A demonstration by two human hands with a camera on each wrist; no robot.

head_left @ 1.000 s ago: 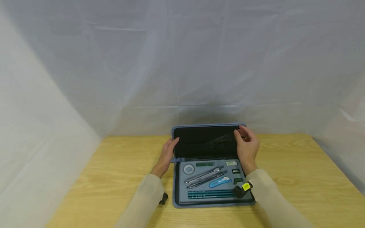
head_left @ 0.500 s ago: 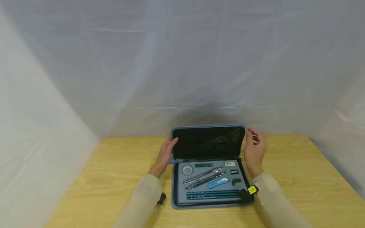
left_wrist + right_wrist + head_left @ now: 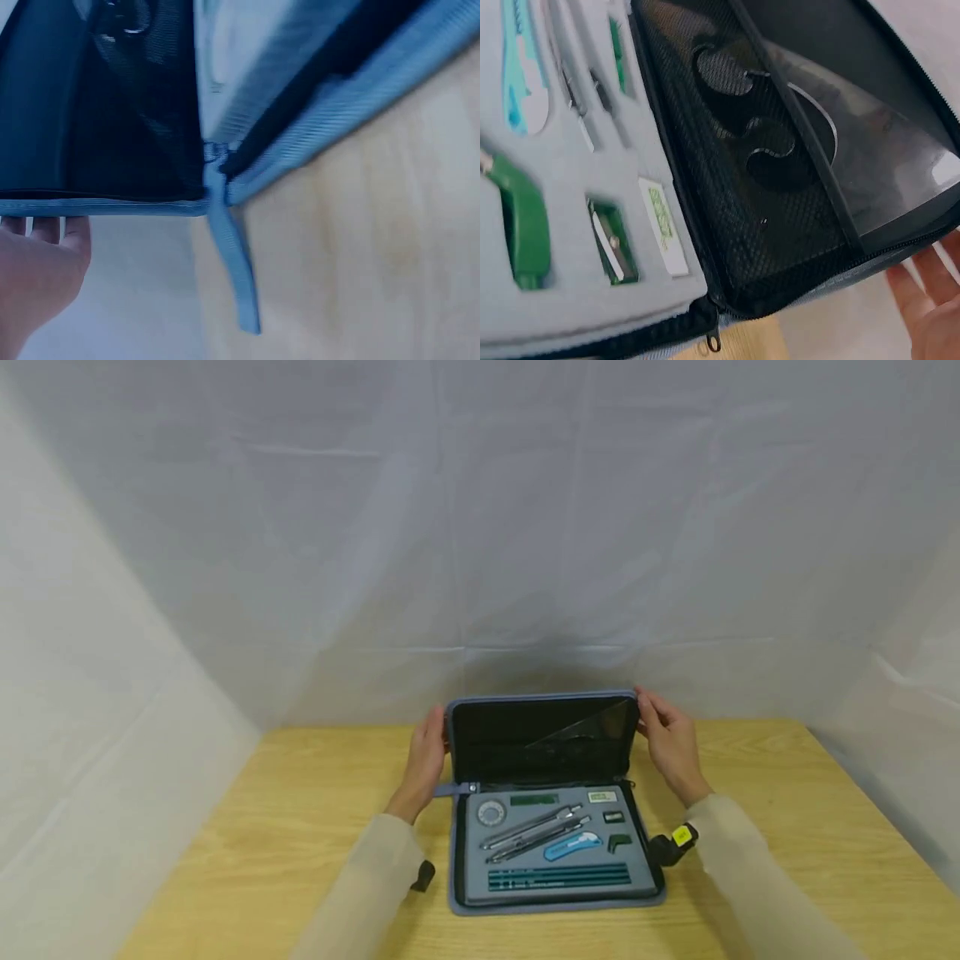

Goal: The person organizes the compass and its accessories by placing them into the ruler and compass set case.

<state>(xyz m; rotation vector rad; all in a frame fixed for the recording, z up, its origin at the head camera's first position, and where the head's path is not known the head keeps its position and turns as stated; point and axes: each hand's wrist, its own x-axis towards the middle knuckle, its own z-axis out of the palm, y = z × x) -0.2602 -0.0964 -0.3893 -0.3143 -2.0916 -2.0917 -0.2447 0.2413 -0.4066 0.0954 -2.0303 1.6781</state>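
Note:
A blue zippered stationery case [image 3: 558,908] stands unfolded on the table, its black-lined lid [image 3: 498,739] raised. My left hand [image 3: 422,768] is at the lid's left edge, fingers extended against its outside; the lid hides the fingertips in the left wrist view. On the right edge, my right hand [image 3: 673,750] touches the lid with its fingers reaching behind it. The grey tray holds a blue cutter [image 3: 572,846], two silver drawing instruments, several dark green pencils [image 3: 558,877], a sharpener [image 3: 613,241], an eraser [image 3: 664,225], a green angled piece [image 3: 526,225] and a round white disc [image 3: 491,812].
A mesh pocket in the lid holds a clear set square [image 3: 870,135] with curved cut-outs. A blue strap [image 3: 234,259] sticks out at the hinge's left end. White sheeting [image 3: 540,527] hangs close behind the wooden table [image 3: 300,827].
My right hand left the lid's upper right corner, moved outward, then returned to its right edge. My left thumb came off the lid's inner face to the outside. The lid stays raised.

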